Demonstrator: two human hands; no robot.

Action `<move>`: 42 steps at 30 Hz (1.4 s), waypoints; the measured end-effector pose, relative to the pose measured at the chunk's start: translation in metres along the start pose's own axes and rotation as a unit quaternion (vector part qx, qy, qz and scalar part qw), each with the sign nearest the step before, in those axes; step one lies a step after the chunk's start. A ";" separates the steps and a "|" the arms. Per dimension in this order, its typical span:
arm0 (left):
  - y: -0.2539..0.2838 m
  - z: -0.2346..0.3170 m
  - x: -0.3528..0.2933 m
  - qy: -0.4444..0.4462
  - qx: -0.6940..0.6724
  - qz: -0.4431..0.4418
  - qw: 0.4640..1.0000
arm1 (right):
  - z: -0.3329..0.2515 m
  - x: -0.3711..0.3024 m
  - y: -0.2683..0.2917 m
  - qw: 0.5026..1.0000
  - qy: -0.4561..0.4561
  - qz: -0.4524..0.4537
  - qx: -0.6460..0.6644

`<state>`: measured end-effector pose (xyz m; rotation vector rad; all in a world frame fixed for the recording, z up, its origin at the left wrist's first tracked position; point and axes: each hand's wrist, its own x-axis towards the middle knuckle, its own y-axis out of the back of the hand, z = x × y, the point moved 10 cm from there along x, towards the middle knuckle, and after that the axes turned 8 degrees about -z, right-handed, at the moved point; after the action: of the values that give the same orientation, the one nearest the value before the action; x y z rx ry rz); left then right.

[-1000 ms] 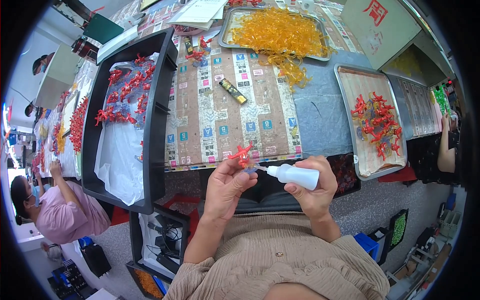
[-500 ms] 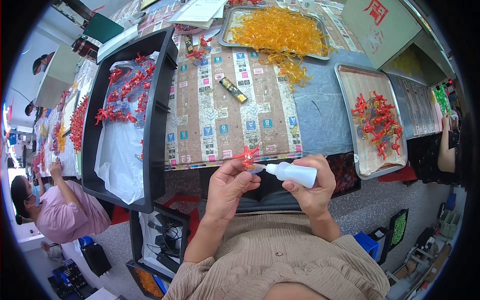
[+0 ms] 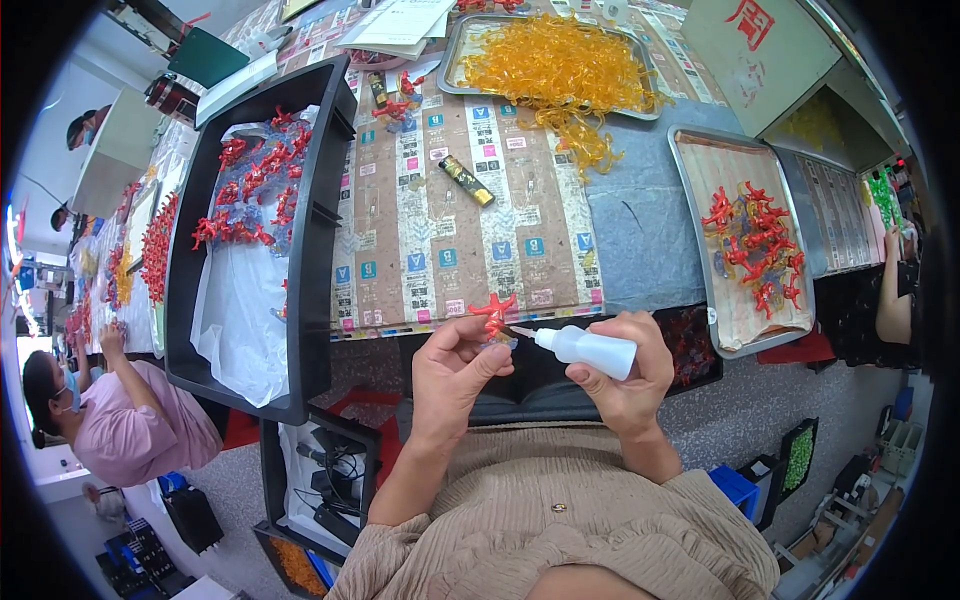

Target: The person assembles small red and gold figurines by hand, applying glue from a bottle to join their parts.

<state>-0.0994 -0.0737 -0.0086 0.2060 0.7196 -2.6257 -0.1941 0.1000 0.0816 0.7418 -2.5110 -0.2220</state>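
Note:
My left hand point(image 3: 452, 372) pinches a small red branched plastic piece point(image 3: 493, 311) just in front of the table's near edge. My right hand point(image 3: 628, 378) grips a small white squeeze bottle point(image 3: 587, 349) lying sideways, its thin nozzle pointing left and touching the base of the red piece. Both hands are raised close to my chest, above my beige ribbed top.
A black tray point(image 3: 316, 230) with a white sheet and red pieces stands at the left. A metal tray point(image 3: 693, 210) of red pieces lies at the right, another metal tray point(image 3: 452, 48) of yellow pieces at the back. A lighter point(image 3: 466, 181) lies mid-table. A person in pink sits at far left.
The bottle's nozzle has stayed at the red piece; both hands have shifted only slightly. Nothing else has moved.

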 end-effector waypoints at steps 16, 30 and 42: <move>-0.037 0.067 -0.016 -0.211 0.526 0.080 0.820 | -0.012 -0.002 0.005 0.999 0.039 0.021 -0.011; -0.045 0.067 -0.019 -0.226 0.549 0.072 0.801 | -0.014 -0.001 0.002 0.997 0.043 0.017 -0.059; -0.027 0.055 -0.009 -0.158 0.433 0.049 0.886 | 0.016 0.004 0.009 0.996 -0.018 0.088 -0.010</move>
<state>-0.1043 -0.0778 0.0532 0.0477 -0.5890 -2.5994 -0.2091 0.1056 0.0721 0.5089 -2.5863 -0.1998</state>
